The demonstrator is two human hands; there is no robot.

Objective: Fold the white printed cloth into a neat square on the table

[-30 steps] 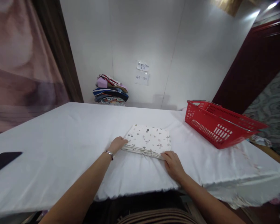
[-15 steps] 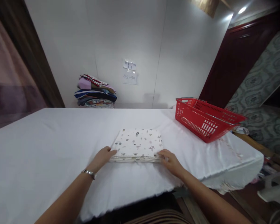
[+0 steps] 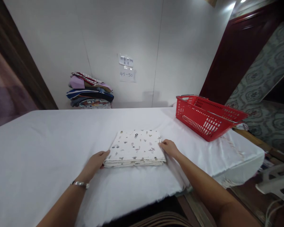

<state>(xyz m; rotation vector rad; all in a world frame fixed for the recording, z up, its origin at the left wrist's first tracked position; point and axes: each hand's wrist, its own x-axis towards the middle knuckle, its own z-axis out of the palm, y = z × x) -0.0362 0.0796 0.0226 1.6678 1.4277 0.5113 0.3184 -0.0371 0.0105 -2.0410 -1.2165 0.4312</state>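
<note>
A folded white cloth [image 3: 134, 146] with small printed plants, birds and palm trees lies flat on the white-covered table, its layered fold facing me. My left hand [image 3: 96, 159], a silver watch or bracelet at its wrist, grips the cloth's near left side. Its thumb rests by the edge and the other fingers are partly hidden. On the opposite side, my right hand [image 3: 169, 147] pinches the right edge about midway along, with the fingertips partly out of sight.
A red plastic basket [image 3: 208, 121] with metal handles stands at the table's right. At the back left is a pile of folded clothes [image 3: 91, 91] against the white wall. Paper notes [image 3: 127, 69] are taped there. A white plastic stool [image 3: 276, 181] sits at lower right.
My right hand has shifted from the cloth's near right corner farther up its right edge. My left hand has moved slightly outward and down along the left side. The view has also shifted slightly.
</note>
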